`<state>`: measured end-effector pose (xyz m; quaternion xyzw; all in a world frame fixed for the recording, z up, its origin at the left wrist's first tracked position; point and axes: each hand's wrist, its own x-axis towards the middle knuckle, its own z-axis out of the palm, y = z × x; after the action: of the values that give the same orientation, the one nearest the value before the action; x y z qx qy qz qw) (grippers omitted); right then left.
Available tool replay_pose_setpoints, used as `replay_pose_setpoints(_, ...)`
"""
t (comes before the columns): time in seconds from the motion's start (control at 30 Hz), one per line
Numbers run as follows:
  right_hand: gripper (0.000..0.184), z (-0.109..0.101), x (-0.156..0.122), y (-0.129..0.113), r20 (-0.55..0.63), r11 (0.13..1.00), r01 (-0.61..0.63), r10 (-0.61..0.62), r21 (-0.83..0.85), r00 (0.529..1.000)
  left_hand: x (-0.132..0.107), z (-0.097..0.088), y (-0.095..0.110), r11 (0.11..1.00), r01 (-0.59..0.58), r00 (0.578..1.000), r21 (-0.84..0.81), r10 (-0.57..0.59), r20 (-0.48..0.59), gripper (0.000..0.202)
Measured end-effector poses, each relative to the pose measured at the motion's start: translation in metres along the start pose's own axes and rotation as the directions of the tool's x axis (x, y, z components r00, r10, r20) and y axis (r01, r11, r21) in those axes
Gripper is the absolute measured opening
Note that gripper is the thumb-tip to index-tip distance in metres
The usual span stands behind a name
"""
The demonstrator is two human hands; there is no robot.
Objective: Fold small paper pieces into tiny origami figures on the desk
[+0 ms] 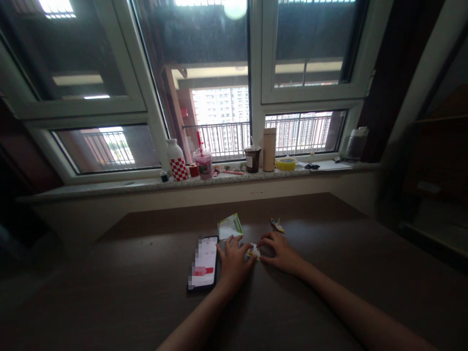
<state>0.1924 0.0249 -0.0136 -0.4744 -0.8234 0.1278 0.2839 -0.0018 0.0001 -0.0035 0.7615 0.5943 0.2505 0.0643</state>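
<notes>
My left hand (234,261) and my right hand (281,252) meet over the table around a small folded piece of printed paper (253,251), white with yellow and green. Thumb and index finger of each hand pinch it from either side, while the other left fingers spread toward the phone. A phone (205,263) with a lit screen showing a time lies just left of my left hand. Beyond my left fingertips rests a flat green-and-white printed paper sheet (230,227). Past my right hand sits a small folded paper piece (277,225) in similar colours.
Brown table (139,302) under a window. Along the stone sill (226,179) stand a checkered bottle (177,161), a pink cup with straw (203,163), a dark drink cup (252,159), a tan flask (269,149), yellow tape (286,164) and a clear jug (356,144).
</notes>
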Motion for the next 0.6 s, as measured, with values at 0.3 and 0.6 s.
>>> replay_pose_setpoints(0.3,0.028,0.0033,0.0012,0.0039,-0.075,1.000,0.018,-0.018,-0.009,0.997,-0.0002,-0.0025,0.0014,1.000,0.004,1.000,-0.014,-0.004,0.014,0.026)
replay_pose_setpoints(0.6,0.023,0.0063,0.0024,0.0059,-0.102,0.998,0.037,-0.041,-0.041,0.994,0.0006,-0.0050,0.0000,0.999,-0.026,1.000,0.024,0.026,-0.003,0.022)
